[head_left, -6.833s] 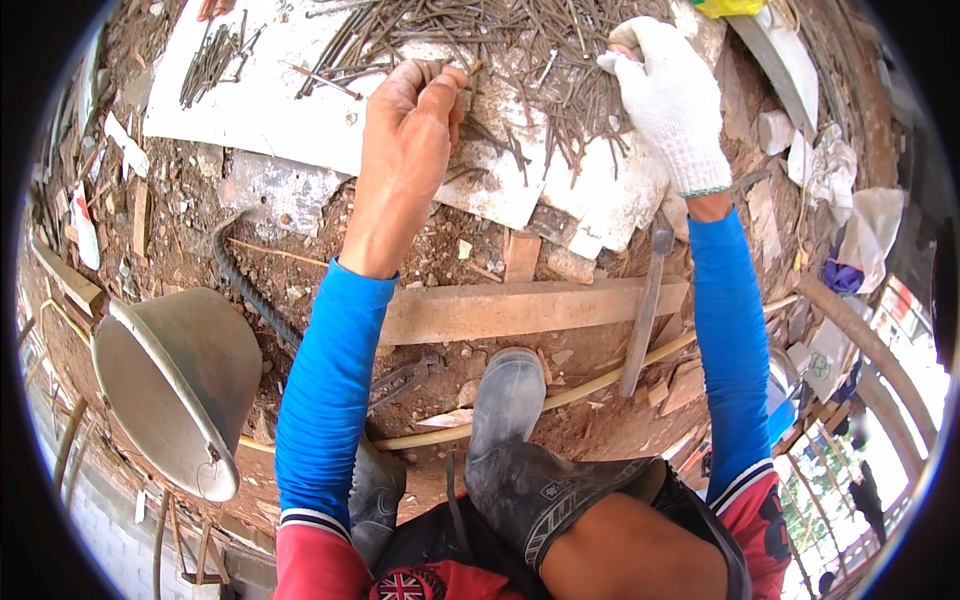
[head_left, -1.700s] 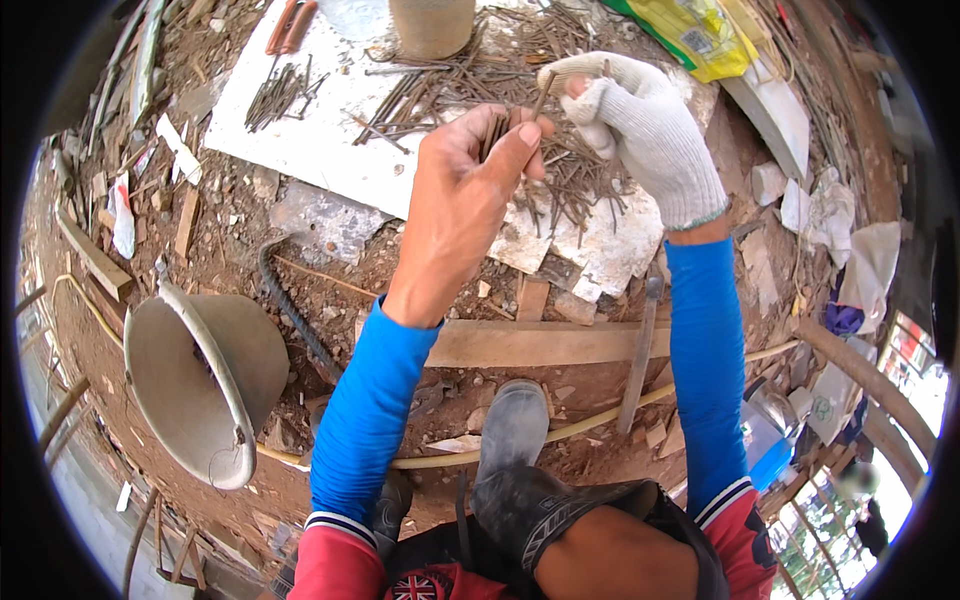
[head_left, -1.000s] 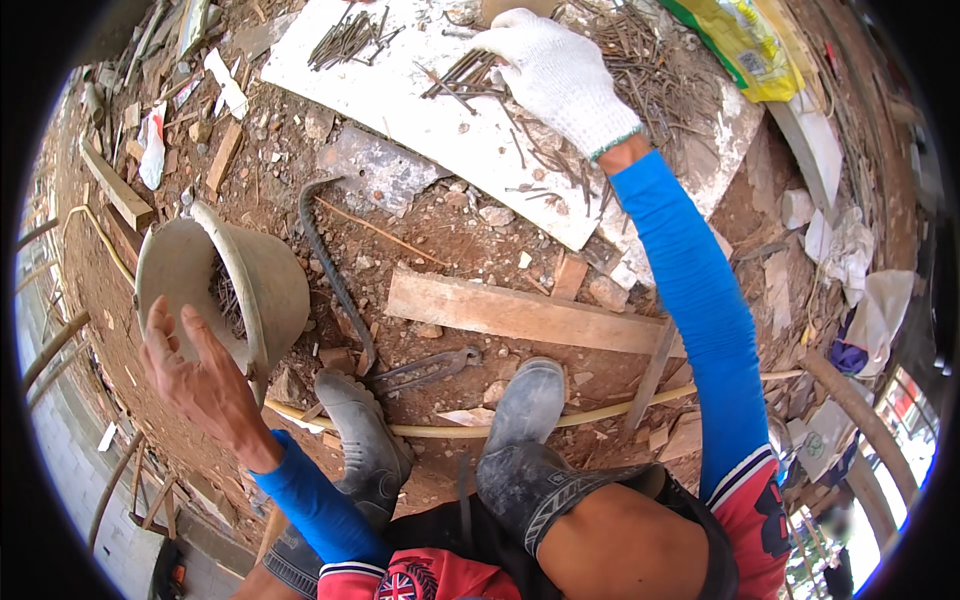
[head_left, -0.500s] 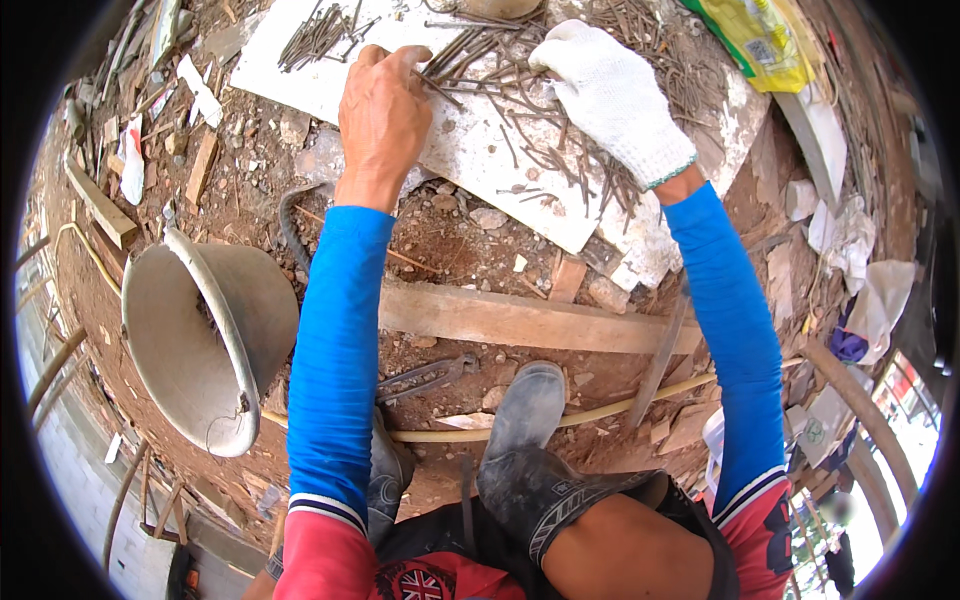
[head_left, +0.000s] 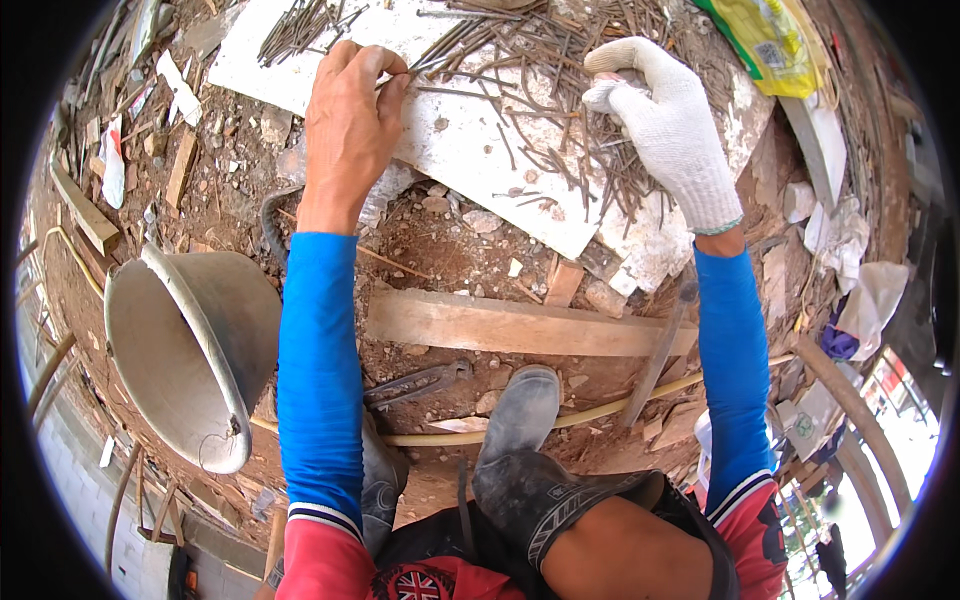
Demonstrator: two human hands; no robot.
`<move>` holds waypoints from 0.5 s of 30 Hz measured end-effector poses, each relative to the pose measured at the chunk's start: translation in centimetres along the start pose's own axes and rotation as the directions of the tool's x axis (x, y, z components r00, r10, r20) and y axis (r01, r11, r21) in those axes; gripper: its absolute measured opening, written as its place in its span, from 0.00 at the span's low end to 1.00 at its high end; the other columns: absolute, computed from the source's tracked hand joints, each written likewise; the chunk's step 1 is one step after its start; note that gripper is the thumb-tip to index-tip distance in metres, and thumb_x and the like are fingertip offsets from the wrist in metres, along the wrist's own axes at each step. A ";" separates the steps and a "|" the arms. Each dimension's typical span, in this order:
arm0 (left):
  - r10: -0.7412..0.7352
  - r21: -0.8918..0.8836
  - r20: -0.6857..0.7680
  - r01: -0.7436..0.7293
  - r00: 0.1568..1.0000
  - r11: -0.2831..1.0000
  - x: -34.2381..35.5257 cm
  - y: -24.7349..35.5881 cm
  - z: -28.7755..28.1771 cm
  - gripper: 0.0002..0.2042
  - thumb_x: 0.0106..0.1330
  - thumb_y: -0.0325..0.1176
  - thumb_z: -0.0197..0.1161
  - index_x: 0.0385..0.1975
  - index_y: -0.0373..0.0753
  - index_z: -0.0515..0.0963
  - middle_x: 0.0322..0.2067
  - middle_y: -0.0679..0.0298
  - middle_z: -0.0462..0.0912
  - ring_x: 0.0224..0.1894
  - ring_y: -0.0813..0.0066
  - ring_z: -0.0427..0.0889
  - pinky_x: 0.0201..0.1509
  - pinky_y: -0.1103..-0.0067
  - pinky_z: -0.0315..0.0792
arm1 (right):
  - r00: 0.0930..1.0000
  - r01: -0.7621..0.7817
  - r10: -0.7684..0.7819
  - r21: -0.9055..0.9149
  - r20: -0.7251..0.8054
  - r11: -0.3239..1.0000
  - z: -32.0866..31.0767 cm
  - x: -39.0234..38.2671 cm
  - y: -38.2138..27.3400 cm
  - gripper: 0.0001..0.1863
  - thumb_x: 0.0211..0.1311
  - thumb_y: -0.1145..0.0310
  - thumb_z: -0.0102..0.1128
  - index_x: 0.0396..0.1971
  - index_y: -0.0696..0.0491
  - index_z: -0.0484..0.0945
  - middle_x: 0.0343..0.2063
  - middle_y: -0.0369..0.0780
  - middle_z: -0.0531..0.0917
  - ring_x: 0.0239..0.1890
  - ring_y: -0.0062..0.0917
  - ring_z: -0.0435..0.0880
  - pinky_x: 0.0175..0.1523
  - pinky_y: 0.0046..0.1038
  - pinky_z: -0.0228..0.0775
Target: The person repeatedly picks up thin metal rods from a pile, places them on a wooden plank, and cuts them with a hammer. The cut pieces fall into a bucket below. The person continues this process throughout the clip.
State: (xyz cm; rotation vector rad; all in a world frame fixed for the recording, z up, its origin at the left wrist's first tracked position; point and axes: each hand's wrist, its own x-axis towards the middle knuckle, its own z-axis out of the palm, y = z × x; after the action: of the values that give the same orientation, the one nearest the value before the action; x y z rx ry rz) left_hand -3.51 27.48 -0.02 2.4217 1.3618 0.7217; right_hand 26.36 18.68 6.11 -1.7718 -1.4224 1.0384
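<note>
My bare left hand (head_left: 352,130) is at the left part of a white board (head_left: 465,150), thumb and fingertips pinched together on a thin rusty nail (head_left: 388,82). More nails lie just right of its fingertips. My right hand (head_left: 668,125), in a white knit glove, hovers at the right side of a heap of loose, partly bent nails (head_left: 560,110). Its index finger and thumb curve toward each other with a small gap, and no nail shows between them. A neater bundle of straight nails (head_left: 300,32) rests on the board beyond my left hand.
A grey bucket (head_left: 190,350) lies tipped at the left. Across the dirt run a wooden plank (head_left: 520,325) and a yellowish hose (head_left: 590,412). Pincers (head_left: 420,382) lie beside my boot (head_left: 520,410). A yellow-green bag (head_left: 765,45) sits at the far right among rubble and wood scraps.
My left hand has shifted left and slightly nearer, away from the heap, with its fingers drawn together. The gloved right hand has moved right, back from the middle of the nails.
</note>
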 end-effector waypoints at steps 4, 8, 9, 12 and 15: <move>-0.380 -0.321 0.145 0.406 0.914 0.856 0.3 1.0 -1.1 0.06 0.73 0.30 0.71 0.44 0.36 0.89 0.31 0.60 0.90 0.30 0.70 0.85 0.36 0.67 0.80 | 0.993 -0.115 0.112 0.093 0.035 0.989 0.0 -1.3 -0.6 0.18 0.71 0.76 0.58 0.57 0.60 0.86 0.45 0.42 0.92 0.49 0.25 0.92 0.56 0.29 0.84; -0.425 -0.215 0.200 0.463 0.883 0.860 1.9 -0.1 -1.2 0.11 0.71 0.36 0.72 0.43 0.36 0.92 0.36 0.56 0.93 0.37 0.67 0.90 0.42 0.68 0.83 | 0.990 -0.140 0.138 0.128 0.023 0.982 0.1 -2.3 -0.7 0.20 0.70 0.76 0.56 0.59 0.59 0.86 0.45 0.41 0.92 0.47 0.22 0.91 0.54 0.27 0.84; -0.426 -0.179 0.211 0.463 0.880 0.868 2.4 -0.2 -1.1 0.11 0.72 0.36 0.72 0.43 0.36 0.92 0.36 0.55 0.93 0.37 0.67 0.90 0.43 0.68 0.83 | 0.988 -0.154 0.154 0.137 0.015 0.978 0.1 -2.6 -0.9 0.20 0.70 0.76 0.56 0.59 0.59 0.86 0.45 0.41 0.92 0.47 0.22 0.91 0.53 0.26 0.84; -0.463 -0.079 0.255 0.496 0.849 0.865 3.8 0.0 -1.2 0.11 0.73 0.35 0.69 0.44 0.36 0.92 0.37 0.54 0.93 0.38 0.66 0.91 0.47 0.68 0.85 | 0.964 -0.266 0.246 0.305 0.104 0.914 -0.2 -3.3 -1.4 0.22 0.68 0.76 0.56 0.60 0.59 0.85 0.42 0.40 0.91 0.43 0.19 0.89 0.50 0.24 0.83; -0.502 -0.206 0.257 0.554 0.826 0.807 3.7 -0.9 -1.3 0.11 0.74 0.33 0.67 0.46 0.35 0.92 0.37 0.56 0.93 0.36 0.69 0.90 0.44 0.71 0.84 | 0.968 -0.251 0.225 0.361 0.113 0.898 -0.1 -4.2 -1.7 0.23 0.67 0.78 0.55 0.62 0.60 0.83 0.41 0.39 0.90 0.40 0.17 0.87 0.46 0.22 0.81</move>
State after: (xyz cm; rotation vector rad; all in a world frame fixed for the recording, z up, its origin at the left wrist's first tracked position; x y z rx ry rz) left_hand -3.28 31.15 1.77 1.7156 1.6287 0.4706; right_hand 25.21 14.95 8.40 -1.6630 -0.9752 1.4064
